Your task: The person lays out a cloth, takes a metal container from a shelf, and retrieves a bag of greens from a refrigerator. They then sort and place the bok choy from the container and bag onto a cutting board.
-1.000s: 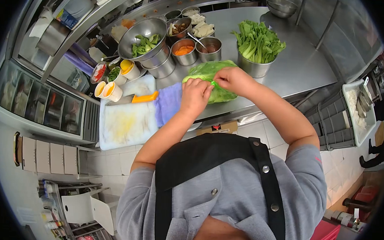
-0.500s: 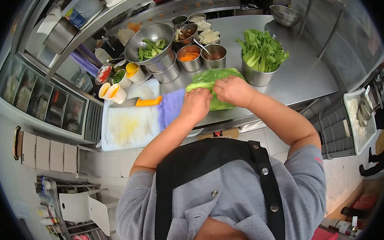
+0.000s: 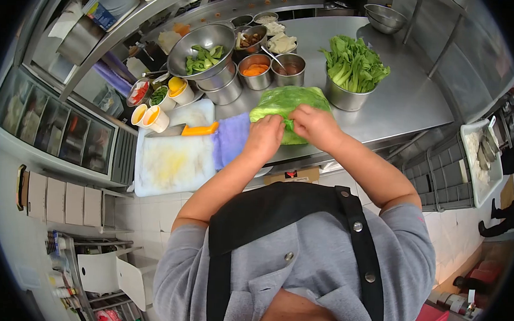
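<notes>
A crinkled green bundle (image 3: 297,99), which looks like a plastic bag with something leafy inside, lies at the front edge of the steel counter. My left hand (image 3: 265,137) has its fingers closed on the near left side of the bag. Close beside it, my right hand (image 3: 316,127) pinches the bag near its front middle, fingers bent and knuckles up. The exact spot between my fingertips is hidden. A purple cloth (image 3: 230,139) lies left of my left hand, next to a knife with an orange handle (image 3: 200,130) on the white cutting board (image 3: 173,168).
Behind the bag stand steel pots with orange slices (image 3: 255,70) and a brown sauce (image 3: 289,70). A pot of leafy greens (image 3: 355,73) is at the right. Further left are a steel bowl with cut greens (image 3: 203,58) and paper cups (image 3: 155,119). A grey crate (image 3: 440,174) stands right of the counter.
My right hand has drawn slightly down and its fingers have curled in nearer the left hand. The left hand stays almost in place on the bag. The view has shifted slightly.
</notes>
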Demonstrator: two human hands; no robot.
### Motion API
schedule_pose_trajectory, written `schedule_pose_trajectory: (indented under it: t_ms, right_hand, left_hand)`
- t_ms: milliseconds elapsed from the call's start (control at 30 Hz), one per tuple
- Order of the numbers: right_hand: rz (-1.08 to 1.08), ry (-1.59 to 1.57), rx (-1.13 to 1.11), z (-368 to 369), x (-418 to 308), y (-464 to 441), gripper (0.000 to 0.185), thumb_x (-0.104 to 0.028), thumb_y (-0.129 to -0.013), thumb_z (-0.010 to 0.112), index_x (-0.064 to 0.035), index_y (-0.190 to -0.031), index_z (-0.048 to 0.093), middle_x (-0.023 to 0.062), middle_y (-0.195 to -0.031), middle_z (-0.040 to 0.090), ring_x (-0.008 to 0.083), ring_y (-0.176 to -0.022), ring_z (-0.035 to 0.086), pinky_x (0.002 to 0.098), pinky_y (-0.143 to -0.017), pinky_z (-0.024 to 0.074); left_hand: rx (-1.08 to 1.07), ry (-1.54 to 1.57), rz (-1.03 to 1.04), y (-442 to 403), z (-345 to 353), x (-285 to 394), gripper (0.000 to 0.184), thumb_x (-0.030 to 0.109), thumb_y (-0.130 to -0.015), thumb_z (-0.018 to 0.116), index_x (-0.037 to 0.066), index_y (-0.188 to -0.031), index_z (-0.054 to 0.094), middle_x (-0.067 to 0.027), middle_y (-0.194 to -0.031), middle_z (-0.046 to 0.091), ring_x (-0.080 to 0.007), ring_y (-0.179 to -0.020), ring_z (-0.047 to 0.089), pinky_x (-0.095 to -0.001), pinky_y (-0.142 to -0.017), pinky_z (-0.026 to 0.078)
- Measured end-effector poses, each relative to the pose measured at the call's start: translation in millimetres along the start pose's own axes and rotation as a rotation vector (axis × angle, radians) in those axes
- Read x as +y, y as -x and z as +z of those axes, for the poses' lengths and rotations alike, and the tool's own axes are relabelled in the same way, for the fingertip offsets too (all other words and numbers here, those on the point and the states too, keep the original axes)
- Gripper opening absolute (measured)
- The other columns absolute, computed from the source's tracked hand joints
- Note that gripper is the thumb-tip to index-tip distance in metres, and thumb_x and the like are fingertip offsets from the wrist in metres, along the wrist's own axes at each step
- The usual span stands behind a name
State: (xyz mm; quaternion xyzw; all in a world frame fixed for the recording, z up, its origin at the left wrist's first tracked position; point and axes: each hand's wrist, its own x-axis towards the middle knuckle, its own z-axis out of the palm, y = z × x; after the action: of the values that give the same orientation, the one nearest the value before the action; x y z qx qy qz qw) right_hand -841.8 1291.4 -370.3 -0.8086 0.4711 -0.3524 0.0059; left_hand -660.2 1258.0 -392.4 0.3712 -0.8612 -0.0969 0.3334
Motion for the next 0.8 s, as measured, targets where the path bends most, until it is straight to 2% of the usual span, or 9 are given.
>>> schedule_pose_trajectory:
  t_ms: [200, 333, 400, 433, 500, 533, 600, 733, 800]
  right_hand:
    - [-0.214, 0.383, -0.12, -14.5, -0.6, -5.1, 0.013, -0.018, -0.07, 0.065, -0.0132, -0.077, 0.055, 0.0049, -0.076, 0.055, 0.0221, -0.07, 0.061, 0.035, -0.059, 0.0509]
    - [-0.22, 0.347, -0.115, -18.9, -2.3, -3.7, 0.011, -0.018, -0.071, 0.064, -0.0128, -0.079, 0.058, 0.0058, -0.079, 0.057, 0.0248, -0.071, 0.061, 0.0369, -0.057, 0.0491]
    - [0.089, -0.184, 0.029, -12.4, 2.0, 2.8, 0.009, -0.015, -0.075, 0.059, -0.0101, -0.082, 0.06, 0.0048, -0.08, 0.056, 0.0202, -0.07, 0.058, 0.0345, -0.059, 0.0463]
    - [0.082, -0.189, 0.024, -6.0, 3.3, 4.6, 0.009, -0.015, -0.075, 0.059, -0.0101, -0.082, 0.06, 0.0048, -0.08, 0.056, 0.0202, -0.07, 0.058, 0.0345, -0.059, 0.0463]
    - [0.419, -0.77, 0.126, 8.0, 1.7, 11.9, 0.01, -0.012, -0.078, 0.052, -0.007, -0.084, 0.059, 0.0028, -0.08, 0.054, 0.0143, -0.075, 0.053, 0.029, -0.065, 0.0422]
    - [0.418, -0.773, 0.123, 9.5, 0.9, 13.9, 0.01, -0.012, -0.078, 0.052, -0.007, -0.084, 0.059, 0.0028, -0.08, 0.054, 0.0143, -0.075, 0.053, 0.029, -0.065, 0.0422]
    - [0.631, -1.197, -0.019, 7.1, 3.2, 16.4, 0.011, -0.009, -0.079, 0.047, -0.0054, -0.083, 0.056, 0.0004, -0.081, 0.051, 0.0104, -0.081, 0.048, 0.0235, -0.071, 0.0381]
    - [0.452, -1.238, -0.201, -19.2, 8.9, 18.3, 0.014, -0.006, -0.079, 0.043, -0.0059, -0.084, 0.056, 0.0005, -0.083, 0.052, 0.0095, -0.08, 0.047, 0.0224, -0.071, 0.0375]
    - [0.289, -1.485, -0.256, -40.5, 1.4, 15.1, 0.017, -0.005, -0.078, 0.043, -0.0062, -0.089, 0.056, 0.0013, -0.085, 0.051, 0.0097, -0.081, 0.046, 0.0245, -0.075, 0.0381]
  left_hand:
    - [-0.125, -0.017, 0.011, -10.2, -15.4, 14.2, 0.011, 0.012, -0.081, 0.059, 0.002, -0.085, 0.057, -0.0193, -0.084, 0.061, -0.0384, -0.08, 0.058, -0.0469, -0.07, 0.046]
    - [-0.157, 0.079, -0.053, -4.8, -15.3, 17.9, 0.017, 0.014, -0.079, 0.061, 0.001, -0.086, 0.053, -0.0193, -0.085, 0.06, -0.0387, -0.08, 0.059, -0.0463, -0.069, 0.047]
    - [-0.113, 0.135, -0.09, -2.7, -13.1, 12.6, 0.019, 0.015, -0.079, 0.061, 0.001, -0.086, 0.052, -0.0192, -0.087, 0.061, -0.0387, -0.08, 0.059, -0.0461, -0.069, 0.047]
    - [-0.123, 0.15, -0.11, -1.3, -10.8, 9.3, 0.02, 0.015, -0.078, 0.062, 0.002, -0.088, 0.051, -0.0183, -0.086, 0.06, -0.0374, -0.078, 0.059, -0.045, -0.067, 0.047]
    - [-0.14, 0.161, -0.14, 3.8, -11.5, 9.1, 0.022, 0.015, -0.077, 0.062, 0.002, -0.09, 0.051, -0.0174, -0.084, 0.06, -0.0362, -0.076, 0.059, -0.0439, -0.066, 0.047]
    - [-0.166, 0.174, -0.157, 2.5, -14.1, 12.8, 0.02, 0.015, -0.077, 0.062, 0.003, -0.089, 0.052, -0.016, -0.081, 0.058, -0.0341, -0.073, 0.058, -0.0423, -0.064, 0.046]
    - [-0.185, 0.189, -0.17, 1.7, -15.2, 13.0, 0.019, 0.015, -0.076, 0.062, 0.004, -0.088, 0.053, -0.0145, -0.078, 0.056, -0.032, -0.07, 0.057, -0.0407, -0.063, 0.046]
    - [-0.112, 0.211, -0.078, 7.1, -7.5, 1.4, 0.016, 0.01, -0.074, 0.065, 0.003, -0.083, 0.053, -0.0118, -0.075, 0.051, -0.0283, -0.071, 0.055, -0.0364, -0.064, 0.045]
    - [-0.091, 0.231, -0.075, 9.4, -7.7, -0.1, 0.016, 0.009, -0.073, 0.066, 0.003, -0.08, 0.052, -0.0115, -0.076, 0.051, -0.028, -0.073, 0.054, -0.0359, -0.065, 0.045]
